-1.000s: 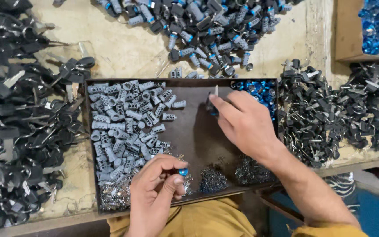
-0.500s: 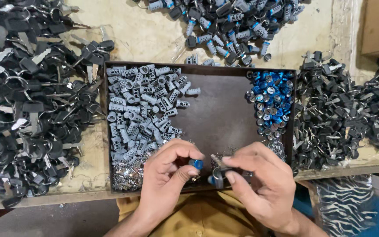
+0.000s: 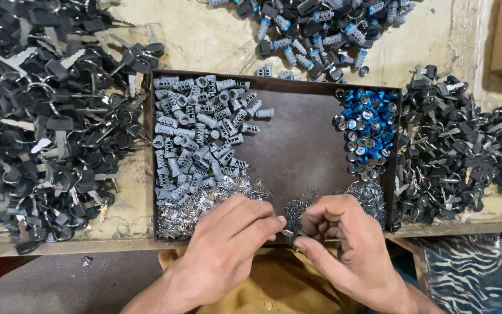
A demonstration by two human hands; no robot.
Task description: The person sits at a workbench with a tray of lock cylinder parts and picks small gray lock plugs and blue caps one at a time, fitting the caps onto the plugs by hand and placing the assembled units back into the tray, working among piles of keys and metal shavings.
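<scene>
Left hand (image 3: 228, 244): fingers curled, thumb and forefinger tips pinched together at the near edge of the dark metal tray (image 3: 297, 145). What they grip is too small to make out; possibly a tiny metal pin.

Right hand (image 3: 344, 238): fingers bent inward and closed around a small dark lock part (image 3: 297, 235), held just off the left fingertips. The two hands meet tip to tip over the tray's near rim.

Grey lock cylinders (image 3: 198, 134): a loose heap in the tray, beyond the left fingers and to their left side.

Small silvery metal bits (image 3: 204, 200): a thin drift lying directly beyond the left knuckles, touching the base of the grey heap.

Second cluster of fine metal pieces (image 3: 297, 204): just beyond the meeting fingertips, with another patch (image 3: 370, 195) beyond the right knuckles.

Blue-capped round parts (image 3: 367, 131): piled in the tray's far right corner, well beyond the right fingers.

Black-headed keys on rings (image 3: 47, 128): large pile on the worn workbench (image 3: 204, 40), well to the left of the left hand.

More black keyed parts (image 3: 454, 145): pile to the right of the tray, beyond and outside the right hand.

Assembled dark cylinders with blue ends (image 3: 315, 29): heap past the tray's far edge, well apart from both hands.
</scene>
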